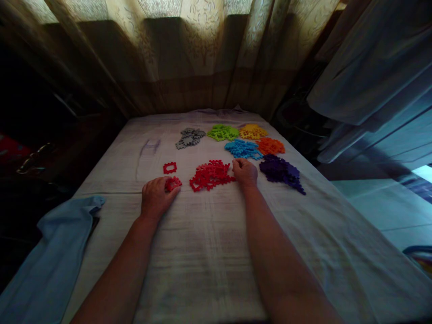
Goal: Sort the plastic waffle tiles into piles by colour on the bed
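Red toothed plastic pieces lie in a pile (212, 174) at the middle of the cloth-covered table. To its left is a single red square frame (169, 168), flat on the cloth. Just below that frame, my left hand (157, 193) has its thumb and fingers around a red piece (173, 183). At the right edge of the red pile my right hand (245, 172) is closed in a pinch; what its fingertips hold, if anything, is too small to make out. A dark purple pile (280, 171) lies right of my right hand.
Grey (191, 137), green (222, 132), yellow (253, 131), blue (243, 148) and orange (271, 146) piles lie farther back on the table (202, 252). A light blue cloth (64, 243) hangs at the left edge. Curtains (202, 54) stand behind.
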A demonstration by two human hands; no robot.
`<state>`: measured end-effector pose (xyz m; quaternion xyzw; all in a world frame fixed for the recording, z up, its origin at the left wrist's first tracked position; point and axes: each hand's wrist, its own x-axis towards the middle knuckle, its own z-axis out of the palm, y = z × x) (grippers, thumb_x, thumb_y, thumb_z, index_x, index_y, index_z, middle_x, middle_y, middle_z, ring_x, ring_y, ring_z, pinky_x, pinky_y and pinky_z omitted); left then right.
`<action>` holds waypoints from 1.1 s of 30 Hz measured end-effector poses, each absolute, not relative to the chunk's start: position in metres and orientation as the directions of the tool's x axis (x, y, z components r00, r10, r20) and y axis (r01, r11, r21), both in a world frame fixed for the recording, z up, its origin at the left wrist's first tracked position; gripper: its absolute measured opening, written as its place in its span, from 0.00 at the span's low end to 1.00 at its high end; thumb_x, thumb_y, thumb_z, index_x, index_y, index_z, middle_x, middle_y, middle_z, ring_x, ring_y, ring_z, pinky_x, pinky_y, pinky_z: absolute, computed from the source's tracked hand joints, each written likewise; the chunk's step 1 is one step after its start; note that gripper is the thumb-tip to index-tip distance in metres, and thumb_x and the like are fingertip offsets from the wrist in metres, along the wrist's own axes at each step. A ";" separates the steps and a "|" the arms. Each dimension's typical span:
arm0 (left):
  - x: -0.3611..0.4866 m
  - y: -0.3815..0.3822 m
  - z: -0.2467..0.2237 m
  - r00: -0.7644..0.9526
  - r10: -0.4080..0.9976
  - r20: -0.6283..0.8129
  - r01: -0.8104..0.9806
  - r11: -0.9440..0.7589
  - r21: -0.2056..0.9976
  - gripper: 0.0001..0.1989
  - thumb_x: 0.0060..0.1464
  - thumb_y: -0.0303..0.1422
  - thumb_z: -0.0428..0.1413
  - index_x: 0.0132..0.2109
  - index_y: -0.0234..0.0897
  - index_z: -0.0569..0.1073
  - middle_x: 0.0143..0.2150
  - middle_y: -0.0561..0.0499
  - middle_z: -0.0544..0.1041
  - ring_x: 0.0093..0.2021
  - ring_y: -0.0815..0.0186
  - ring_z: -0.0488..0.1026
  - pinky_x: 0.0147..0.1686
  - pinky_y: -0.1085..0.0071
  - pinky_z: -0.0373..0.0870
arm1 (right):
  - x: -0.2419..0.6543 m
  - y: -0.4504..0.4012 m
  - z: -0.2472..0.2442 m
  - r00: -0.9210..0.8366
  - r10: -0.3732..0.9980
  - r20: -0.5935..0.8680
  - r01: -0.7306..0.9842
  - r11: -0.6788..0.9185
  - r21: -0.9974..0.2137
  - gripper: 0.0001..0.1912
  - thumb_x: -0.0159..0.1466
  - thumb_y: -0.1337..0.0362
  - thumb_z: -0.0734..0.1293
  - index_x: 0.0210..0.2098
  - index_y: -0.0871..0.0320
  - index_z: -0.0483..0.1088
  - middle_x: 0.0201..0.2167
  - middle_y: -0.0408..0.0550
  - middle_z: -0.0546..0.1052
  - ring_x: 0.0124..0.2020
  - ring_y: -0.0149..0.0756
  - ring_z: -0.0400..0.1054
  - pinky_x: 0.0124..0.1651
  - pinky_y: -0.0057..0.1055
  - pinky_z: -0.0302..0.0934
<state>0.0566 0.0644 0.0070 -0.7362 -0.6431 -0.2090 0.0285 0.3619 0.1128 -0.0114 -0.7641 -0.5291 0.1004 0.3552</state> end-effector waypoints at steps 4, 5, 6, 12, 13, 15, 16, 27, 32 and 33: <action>0.072 0.065 0.009 0.105 0.896 0.431 0.905 -0.265 0.332 0.22 0.56 0.46 0.56 0.52 0.38 0.72 0.49 0.43 0.78 0.48 0.55 0.74 0.51 0.58 0.68 | 0.362 0.113 -0.012 0.417 0.879 0.230 0.737 -0.179 -0.651 0.17 0.65 0.57 0.59 0.39 0.55 0.78 0.29 0.48 0.80 0.33 0.39 0.71 0.37 0.30 0.59; 0.079 0.066 0.009 0.117 0.891 0.440 0.892 -0.289 0.349 0.22 0.56 0.46 0.56 0.52 0.38 0.72 0.49 0.43 0.78 0.48 0.55 0.74 0.52 0.59 0.68 | 0.362 0.113 -0.012 0.416 0.880 0.228 0.737 -0.180 -0.651 0.17 0.65 0.57 0.59 0.39 0.55 0.78 0.29 0.48 0.80 0.33 0.39 0.71 0.37 0.30 0.59; 0.086 0.068 0.009 0.129 0.888 0.442 0.880 -0.308 0.361 0.21 0.56 0.45 0.56 0.52 0.38 0.72 0.50 0.43 0.78 0.49 0.55 0.74 0.52 0.59 0.68 | 0.362 0.113 -0.012 0.415 0.882 0.223 0.737 -0.183 -0.650 0.17 0.65 0.57 0.59 0.40 0.55 0.78 0.30 0.48 0.80 0.33 0.39 0.71 0.37 0.30 0.59; 0.105 0.092 0.005 0.206 0.877 0.434 0.846 -0.383 0.371 0.25 0.57 0.46 0.55 0.57 0.38 0.69 0.57 0.42 0.75 0.57 0.55 0.70 0.58 0.57 0.64 | 0.361 0.111 -0.008 0.422 0.884 0.200 0.730 -0.201 -0.653 0.17 0.65 0.57 0.59 0.40 0.55 0.77 0.30 0.48 0.80 0.34 0.38 0.72 0.38 0.30 0.59; 0.101 0.097 0.004 0.200 0.880 0.431 0.858 -0.370 0.356 0.23 0.58 0.45 0.53 0.57 0.38 0.70 0.58 0.42 0.74 0.59 0.55 0.69 0.60 0.55 0.62 | 0.360 0.111 -0.007 0.425 0.883 0.197 0.730 -0.207 -0.651 0.16 0.65 0.57 0.59 0.40 0.55 0.77 0.30 0.48 0.80 0.34 0.38 0.72 0.38 0.30 0.59; 0.087 0.105 0.002 0.154 0.899 0.410 0.903 -0.296 0.310 0.19 0.60 0.41 0.51 0.54 0.40 0.72 0.59 0.42 0.73 0.61 0.53 0.67 0.62 0.50 0.57 | 0.360 0.111 -0.006 0.429 0.883 0.191 0.730 -0.214 -0.649 0.16 0.65 0.58 0.59 0.40 0.55 0.77 0.31 0.48 0.80 0.34 0.38 0.72 0.38 0.30 0.59; 0.079 0.108 0.001 0.119 0.912 0.393 0.929 -0.242 0.281 0.17 0.60 0.40 0.50 0.53 0.40 0.73 0.60 0.42 0.73 0.62 0.52 0.66 0.63 0.47 0.54 | 0.359 0.111 -0.005 0.428 0.884 0.189 0.729 -0.214 -0.650 0.16 0.65 0.58 0.59 0.40 0.55 0.77 0.31 0.48 0.80 0.34 0.38 0.72 0.38 0.30 0.59; 0.051 0.113 0.002 0.010 0.930 0.367 0.914 -0.157 0.374 0.11 0.57 0.38 0.52 0.40 0.38 0.74 0.54 0.41 0.77 0.56 0.54 0.72 0.58 0.54 0.64 | 0.358 0.111 -0.005 0.428 0.882 0.196 0.741 -0.219 -0.634 0.16 0.66 0.58 0.59 0.41 0.55 0.78 0.32 0.48 0.81 0.35 0.39 0.72 0.38 0.30 0.58; 0.082 0.098 0.000 0.193 0.883 0.428 0.803 -0.393 0.447 0.12 0.59 0.41 0.51 0.42 0.38 0.74 0.58 0.42 0.74 0.58 0.58 0.71 0.60 0.59 0.64 | 0.356 0.109 -0.002 0.430 0.884 0.182 0.743 -0.232 -0.628 0.15 0.66 0.59 0.60 0.40 0.55 0.77 0.32 0.47 0.81 0.34 0.38 0.72 0.36 0.29 0.58; 0.090 0.093 -0.001 0.245 0.869 0.429 0.786 -0.437 0.437 0.13 0.60 0.41 0.51 0.44 0.38 0.74 0.59 0.42 0.73 0.59 0.58 0.70 0.60 0.58 0.64 | 0.356 0.109 -0.001 0.429 0.885 0.183 0.740 -0.229 -0.632 0.15 0.66 0.58 0.60 0.39 0.55 0.77 0.31 0.47 0.81 0.34 0.38 0.72 0.36 0.29 0.58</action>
